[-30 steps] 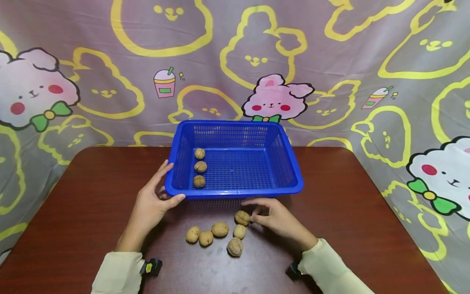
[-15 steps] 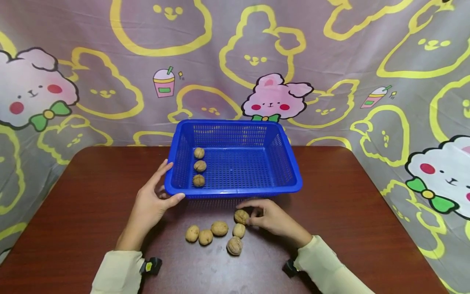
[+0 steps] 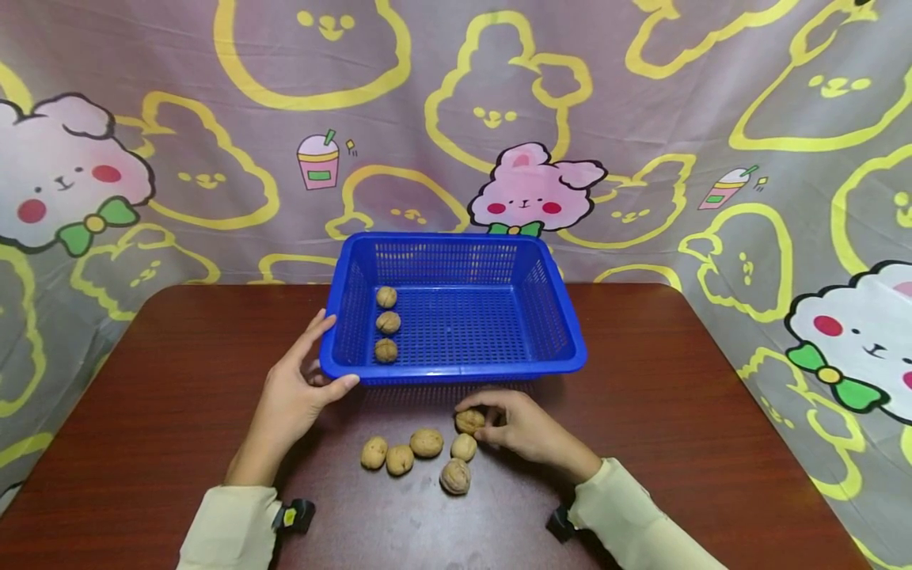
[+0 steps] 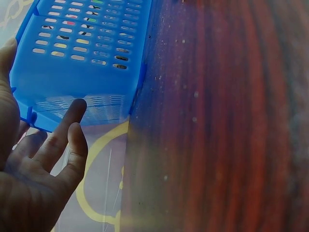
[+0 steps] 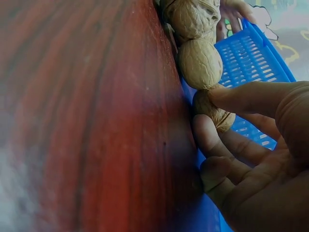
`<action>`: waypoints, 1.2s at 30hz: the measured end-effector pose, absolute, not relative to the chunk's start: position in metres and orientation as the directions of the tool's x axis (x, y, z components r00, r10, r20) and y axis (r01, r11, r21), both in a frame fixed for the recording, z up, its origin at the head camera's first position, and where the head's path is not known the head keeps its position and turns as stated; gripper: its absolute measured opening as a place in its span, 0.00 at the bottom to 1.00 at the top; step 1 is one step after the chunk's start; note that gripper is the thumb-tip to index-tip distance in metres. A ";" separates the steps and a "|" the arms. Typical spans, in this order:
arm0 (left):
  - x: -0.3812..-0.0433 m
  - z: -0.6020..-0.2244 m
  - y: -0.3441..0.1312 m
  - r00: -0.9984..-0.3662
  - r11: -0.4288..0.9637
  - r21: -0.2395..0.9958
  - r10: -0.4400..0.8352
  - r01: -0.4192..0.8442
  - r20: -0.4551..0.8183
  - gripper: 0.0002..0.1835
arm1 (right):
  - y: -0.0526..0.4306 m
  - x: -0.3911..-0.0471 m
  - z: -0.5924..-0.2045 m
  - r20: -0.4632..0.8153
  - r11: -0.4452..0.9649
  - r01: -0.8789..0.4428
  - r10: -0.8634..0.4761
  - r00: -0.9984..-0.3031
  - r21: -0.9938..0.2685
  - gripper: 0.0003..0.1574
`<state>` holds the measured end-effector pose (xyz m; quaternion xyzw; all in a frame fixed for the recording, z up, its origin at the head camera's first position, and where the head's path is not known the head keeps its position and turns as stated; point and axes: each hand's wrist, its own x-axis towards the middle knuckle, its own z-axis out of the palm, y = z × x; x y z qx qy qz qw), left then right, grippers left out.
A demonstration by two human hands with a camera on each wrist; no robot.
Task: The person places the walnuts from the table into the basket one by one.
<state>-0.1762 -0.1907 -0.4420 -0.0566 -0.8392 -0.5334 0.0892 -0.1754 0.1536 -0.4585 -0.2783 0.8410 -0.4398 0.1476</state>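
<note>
My left hand (image 3: 288, 400) holds the blue plastic basket (image 3: 456, 371) at its near left corner, thumb on the front rim and fingertips at the left side. In the left wrist view, some fingers (image 4: 75, 113) stand beside the perforated wall. Thumb and fingers of my right hand (image 3: 530, 427) pinch a walnut (image 3: 469, 420) on the table in front of the basket. The right wrist view shows this walnut (image 5: 212, 108) between the thumb and fingers, touching a smaller, smoother nut (image 5: 200, 64). Inside the basket, three walnuts (image 3: 388, 323) form a line along the left side.
Several more nuts lie on the brown table (image 3: 641, 380): a walnut (image 3: 456, 476) nearest me, a smooth nut (image 3: 464, 447), and a leftward group including one oval nut (image 3: 426, 443). A patterned curtain (image 3: 399, 142) hangs behind the table.
My right hand has shifted slightly left, and its thumb and fingers have closed around the walnut nearest the basket. The left hand and basket stay in place.
</note>
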 end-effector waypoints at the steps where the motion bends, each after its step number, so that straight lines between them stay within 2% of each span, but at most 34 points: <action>1: -0.176 -0.441 -0.191 -0.978 0.427 0.884 0.000 0.188 0.208 0.47 | 0.154 -0.175 -0.459 -0.002 0.458 -0.338 -0.596 -0.803 -0.822 0.24; 15: -0.176 -0.440 -0.190 -0.979 0.440 0.879 0.001 0.185 0.206 0.48 | 0.168 -0.163 -0.451 0.038 0.390 -0.327 -0.591 -0.806 -0.861 0.24; 26: -0.176 -0.441 -0.190 -0.979 0.428 0.885 0.002 0.186 0.204 0.48 | 0.176 -0.150 -0.422 0.160 0.247 -0.377 -0.610 -0.776 -0.893 0.22; 36: -0.175 -0.441 -0.191 -0.979 0.415 0.890 0.004 0.186 0.203 0.48 | 0.164 -0.161 -0.378 0.076 0.229 -0.250 -0.578 -0.813 -0.941 0.25</action>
